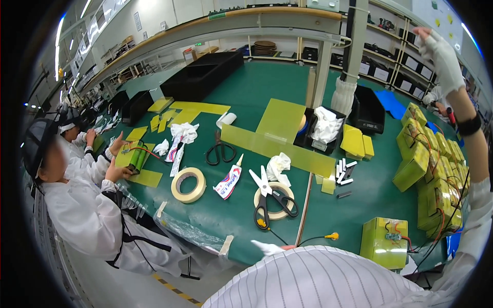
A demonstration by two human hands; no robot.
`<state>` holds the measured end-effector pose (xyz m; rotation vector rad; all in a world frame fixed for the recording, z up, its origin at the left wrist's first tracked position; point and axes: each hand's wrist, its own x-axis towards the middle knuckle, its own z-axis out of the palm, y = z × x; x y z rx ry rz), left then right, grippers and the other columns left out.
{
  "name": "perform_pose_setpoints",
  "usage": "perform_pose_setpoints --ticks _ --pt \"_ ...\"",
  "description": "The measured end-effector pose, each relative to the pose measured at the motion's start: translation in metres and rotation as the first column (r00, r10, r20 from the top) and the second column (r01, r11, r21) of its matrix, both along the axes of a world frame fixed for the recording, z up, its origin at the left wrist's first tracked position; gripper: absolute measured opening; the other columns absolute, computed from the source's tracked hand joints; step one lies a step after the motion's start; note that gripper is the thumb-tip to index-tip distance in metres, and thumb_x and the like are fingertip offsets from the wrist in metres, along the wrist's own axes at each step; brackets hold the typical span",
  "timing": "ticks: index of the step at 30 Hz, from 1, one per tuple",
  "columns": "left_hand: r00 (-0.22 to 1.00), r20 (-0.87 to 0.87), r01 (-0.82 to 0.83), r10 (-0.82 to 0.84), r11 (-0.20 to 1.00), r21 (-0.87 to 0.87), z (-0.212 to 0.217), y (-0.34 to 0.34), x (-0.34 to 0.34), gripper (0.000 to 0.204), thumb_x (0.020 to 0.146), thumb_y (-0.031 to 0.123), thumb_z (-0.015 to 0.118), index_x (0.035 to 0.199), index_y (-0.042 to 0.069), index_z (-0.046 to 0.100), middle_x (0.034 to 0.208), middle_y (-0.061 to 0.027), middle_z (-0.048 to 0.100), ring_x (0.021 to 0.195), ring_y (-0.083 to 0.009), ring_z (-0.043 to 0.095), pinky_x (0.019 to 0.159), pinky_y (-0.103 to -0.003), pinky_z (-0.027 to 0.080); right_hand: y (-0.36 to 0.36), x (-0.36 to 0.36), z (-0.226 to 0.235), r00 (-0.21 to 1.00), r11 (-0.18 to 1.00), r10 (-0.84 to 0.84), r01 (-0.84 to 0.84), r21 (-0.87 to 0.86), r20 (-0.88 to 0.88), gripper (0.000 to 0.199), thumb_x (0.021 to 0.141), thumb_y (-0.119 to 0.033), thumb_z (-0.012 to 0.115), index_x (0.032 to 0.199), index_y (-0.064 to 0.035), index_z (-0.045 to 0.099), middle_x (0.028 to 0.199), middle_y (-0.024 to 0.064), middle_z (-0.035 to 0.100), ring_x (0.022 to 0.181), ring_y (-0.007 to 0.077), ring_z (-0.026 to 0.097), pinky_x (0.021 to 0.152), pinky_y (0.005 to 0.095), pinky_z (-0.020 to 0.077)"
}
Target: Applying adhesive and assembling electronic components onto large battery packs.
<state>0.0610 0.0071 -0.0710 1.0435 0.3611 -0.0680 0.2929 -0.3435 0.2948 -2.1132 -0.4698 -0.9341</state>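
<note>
High at the right, my right hand (442, 57) is raised well above the table in a white glove with bare fingertips. Its fingers are stretched out and nothing shows in them. My left hand (267, 247) is at the table's front edge, mostly hidden behind my striped garment. Only a white glove part and a fingertip show. Close to it lie a thin black cable with a yellow end (332, 236) and black-handled scissors (264, 192) resting on a tape roll (284, 211). A yellow-wrapped battery pack (375, 241) with a small circuit board and wires stands at the front right.
Several wrapped battery packs (412, 167) are stacked at the right. Yellow sheets (280, 120), a glue tube (228, 181), another tape roll (188, 185), smaller scissors (221, 150) and black bins (367, 109) occupy the green table. On the left a co-worker (84, 205) holds green cells.
</note>
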Motion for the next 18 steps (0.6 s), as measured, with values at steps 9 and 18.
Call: perform_pose_setpoints --ticks 9,18 --pt "0.989 0.114 -0.103 0.099 0.994 0.033 -0.007 0.02 0.04 0.024 0.099 0.014 0.049 0.116 -0.003 0.05 0.089 -0.0151 0.065 0.074 -0.0241 0.066 0.065 -0.032 0.056 0.157 0.064 -0.152 0.964 0.722 -0.028 -0.162 -0.673 -0.263 0.02 0.082 -0.016 0.057 0.089 -0.0054 0.072 0.087 0.0143 0.07 0.083 0.0303 0.067 0.076 0.037 0.0536" --pt "0.964 0.264 0.019 -0.025 0.999 0.025 -0.005 0.011 0.093 0.024 0.098 0.012 0.049 0.116 -0.004 0.05 0.089 -0.0165 0.065 0.073 -0.0253 0.067 0.065 -0.034 0.056 0.225 0.144 -0.317 0.857 0.718 -0.301 -0.085 -0.691 -0.418 0.04 0.082 -0.042 0.061 0.094 -0.0052 0.071 0.096 0.0193 0.069 0.086 0.0368 0.068 0.076 0.0425 0.0538"
